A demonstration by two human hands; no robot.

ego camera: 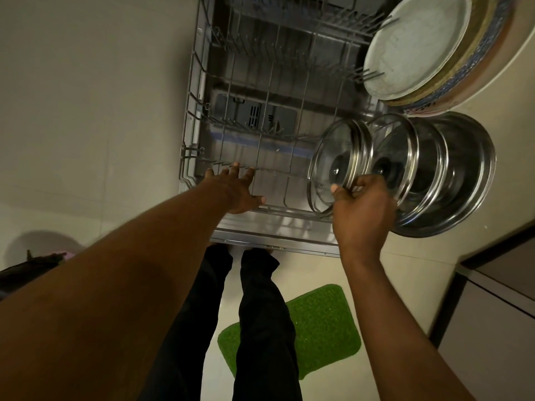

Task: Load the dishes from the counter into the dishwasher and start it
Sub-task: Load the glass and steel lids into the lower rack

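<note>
The dishwasher's lower rack (199, 91) is pulled out over the open door below me. On its right side stand a glass lid with a steel rim (337, 166), a second glass lid (396, 151) and a steel bowl (463, 175), all on edge. Further back, a grey plate (414, 44) leans in front of several other plates. My right hand (362, 209) grips the rim of the nearest glass lid at its lower edge. My left hand (234, 189) reaches over the rack's front left with fingers spread, touching the wire tines.
A green mat (321, 328) lies on the pale floor behind my legs. A dark cabinet (498, 299) stands at the right. A dark object with something pink (37, 261) sits at the far left edge.
</note>
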